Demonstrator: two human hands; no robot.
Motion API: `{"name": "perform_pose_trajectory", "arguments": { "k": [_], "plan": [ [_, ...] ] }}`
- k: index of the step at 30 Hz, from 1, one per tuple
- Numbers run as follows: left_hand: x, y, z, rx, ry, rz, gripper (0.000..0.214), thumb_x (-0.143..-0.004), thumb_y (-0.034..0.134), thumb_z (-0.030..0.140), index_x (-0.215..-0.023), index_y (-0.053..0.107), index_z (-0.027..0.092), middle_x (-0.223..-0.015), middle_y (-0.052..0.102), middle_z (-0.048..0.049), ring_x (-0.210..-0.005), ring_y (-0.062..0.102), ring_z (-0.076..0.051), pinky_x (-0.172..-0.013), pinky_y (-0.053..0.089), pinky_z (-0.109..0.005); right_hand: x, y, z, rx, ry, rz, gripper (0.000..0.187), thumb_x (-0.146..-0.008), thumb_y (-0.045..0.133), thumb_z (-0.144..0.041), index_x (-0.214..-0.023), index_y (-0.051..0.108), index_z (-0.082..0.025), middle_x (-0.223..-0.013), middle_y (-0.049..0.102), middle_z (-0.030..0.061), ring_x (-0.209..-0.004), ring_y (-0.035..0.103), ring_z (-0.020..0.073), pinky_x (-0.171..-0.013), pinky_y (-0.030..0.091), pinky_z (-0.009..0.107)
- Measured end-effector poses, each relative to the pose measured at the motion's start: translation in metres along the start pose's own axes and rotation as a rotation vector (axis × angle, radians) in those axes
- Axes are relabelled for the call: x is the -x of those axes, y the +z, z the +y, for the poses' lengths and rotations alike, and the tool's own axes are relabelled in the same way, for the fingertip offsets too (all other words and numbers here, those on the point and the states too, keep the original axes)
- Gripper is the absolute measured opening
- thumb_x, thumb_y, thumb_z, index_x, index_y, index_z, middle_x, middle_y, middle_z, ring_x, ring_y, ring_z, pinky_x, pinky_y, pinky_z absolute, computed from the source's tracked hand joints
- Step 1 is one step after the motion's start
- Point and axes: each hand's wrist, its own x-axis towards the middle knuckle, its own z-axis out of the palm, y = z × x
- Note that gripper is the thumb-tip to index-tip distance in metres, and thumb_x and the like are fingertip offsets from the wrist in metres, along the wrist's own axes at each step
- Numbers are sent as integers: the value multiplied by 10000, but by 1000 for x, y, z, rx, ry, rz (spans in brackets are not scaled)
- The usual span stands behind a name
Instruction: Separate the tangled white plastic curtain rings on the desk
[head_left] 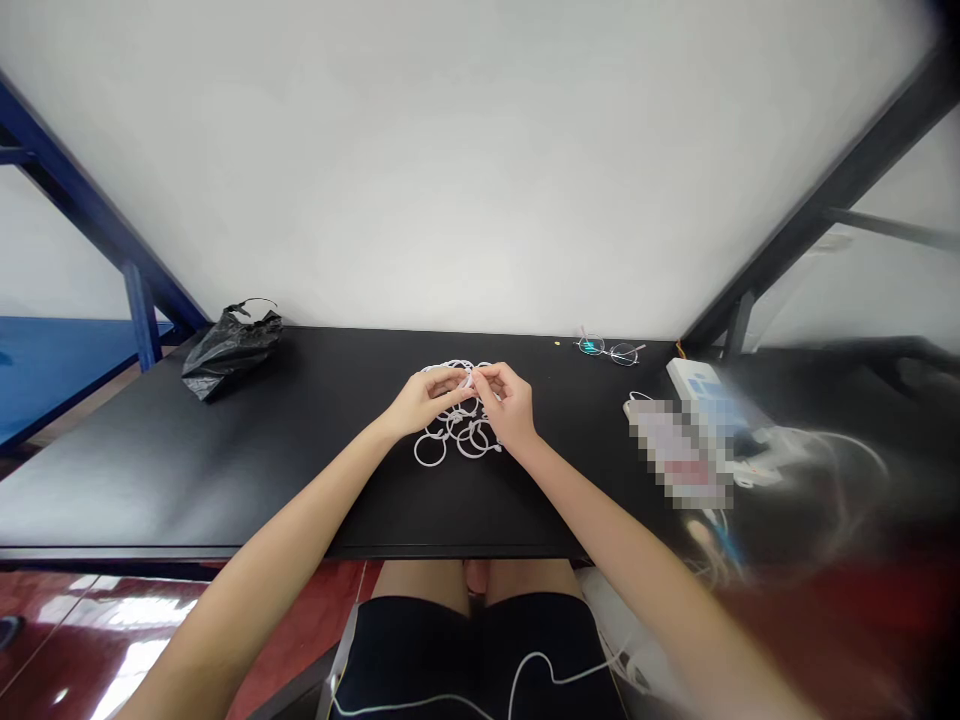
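A pile of several white plastic rings (pixel 454 435) lies on the black table (pixel 225 470), near the middle. My left hand (pixel 427 400) and my right hand (pixel 510 405) meet just above the pile. Both pinch the same white ring (pixel 471 381) between thumb and fingertips, with the other fingers curled. The rest of the rings lie flat under and in front of my hands.
A crumpled black plastic bag (pixel 232 350) sits at the back left. A pair of glasses (pixel 609 350) lies at the back right. A power strip (pixel 701 385), a blurred-out flat thing (pixel 679 450) and white cables (pixel 817 460) crowd the right side. Blue and black frame bars rise at either side.
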Motion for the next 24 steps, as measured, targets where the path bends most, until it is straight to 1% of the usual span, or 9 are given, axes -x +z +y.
{"name": "perform_pose_trajectory", "arguments": {
  "k": [8,10,12,14,16,18,19,21,24],
  "plan": [
    [0,1,-2,-69,18,25,336,-816,699,387,-1042,689,138,-1025,684,-92,-942,650,-213,-889,529,-364,-1,1,0,8,-30,3,160,-887,602,-355,-839,656,-213,-813,698,30,-750,693,176,-731,585,322],
    [0,0,-2,-134,38,63,358,-810,701,401,-1058,684,144,-1007,680,-87,-919,648,-203,-873,530,-353,-2,1,1,7,-35,-1,147,-889,598,-342,-865,663,-213,-838,708,33,-764,698,175,-737,583,320],
    [0,-4,-2,-272,77,143,378,-790,718,408,-1071,681,158,-976,676,-74,-894,643,-194,-855,527,-339,-2,1,2,25,-25,-3,155,-884,603,-342,-926,674,-211,-866,716,41,-774,698,175,-719,580,311],
    [-1,-12,-2,-463,121,265,377,-779,726,402,-1074,679,171,-968,674,-65,-881,639,-192,-851,515,-333,-3,1,3,66,-5,3,196,-868,618,-351,-984,677,-204,-868,716,49,-750,686,171,-658,569,291],
    [-1,-24,-1,-661,139,394,360,-796,701,382,-1088,673,174,-1001,674,-72,-899,636,-203,-872,500,-342,-3,1,3,100,8,19,223,-854,629,-355,-1001,676,-195,-850,710,52,-711,668,163,-595,547,272],
    [1,-37,-1,-874,97,481,350,-829,649,358,-1121,663,166,-1046,669,-95,-963,624,-239,-913,477,-373,-4,0,3,116,12,33,217,-850,625,-351,-987,676,-190,-842,705,54,-693,656,157,-569,533,263],
    [2,-43,-1,-987,50,502,352,-845,619,349,-1139,659,160,-1083,663,-113,-1014,610,-268,-939,458,-398,-4,0,3,118,12,39,209,-851,620,-347,-977,677,-190,-840,704,54,-691,655,155,-566,532,261],
    [5,-53,-1,-1172,-83,509,366,-866,570,327,-1179,647,153,-1145,648,-144,-1078,582,-317,-969,419,-445,-4,0,2,124,9,47,201,-853,611,-339,-969,679,-190,-841,703,54,-693,655,154,-566,532,260],
    [11,-61,-4,-1340,-279,495,401,-883,516,291,-1247,620,157,-1173,636,-173,-1098,564,-355,-995,363,-492,-4,0,0,138,-12,37,213,-857,598,-325,-999,686,-193,-859,704,56,-706,657,153,-576,536,261]
  ]
}}
